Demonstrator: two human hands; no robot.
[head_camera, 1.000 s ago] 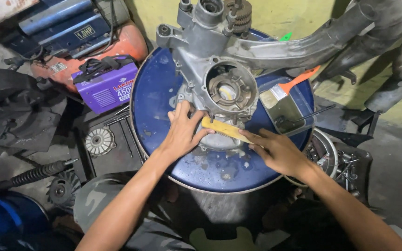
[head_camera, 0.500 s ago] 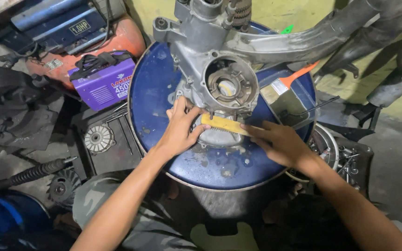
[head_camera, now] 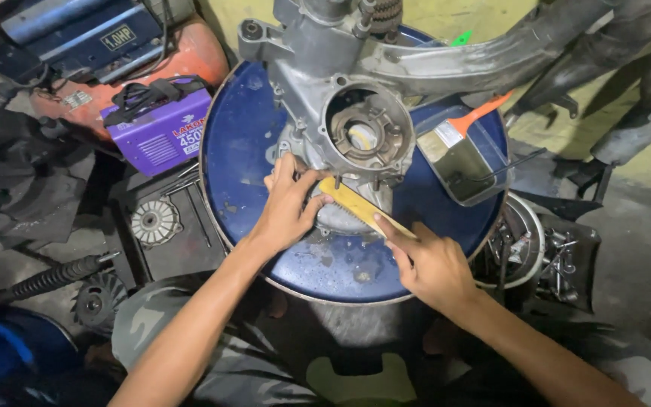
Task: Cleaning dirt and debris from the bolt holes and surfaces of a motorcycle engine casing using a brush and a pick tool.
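Gripping a yellow brush (head_camera: pixel 363 209), right hand (head_camera: pixel 435 267) scrubs engine casing (head_camera: pixel 340 90).

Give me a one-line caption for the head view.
Right hand scrubs engine casing with yellow brush; left hand steadies it.

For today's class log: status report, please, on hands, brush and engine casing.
Right hand grips yellow wooden-handled brush. Left hand flat on grey metal engine casing, open. Brush against casing on blue drum lid. Nothing in the way.
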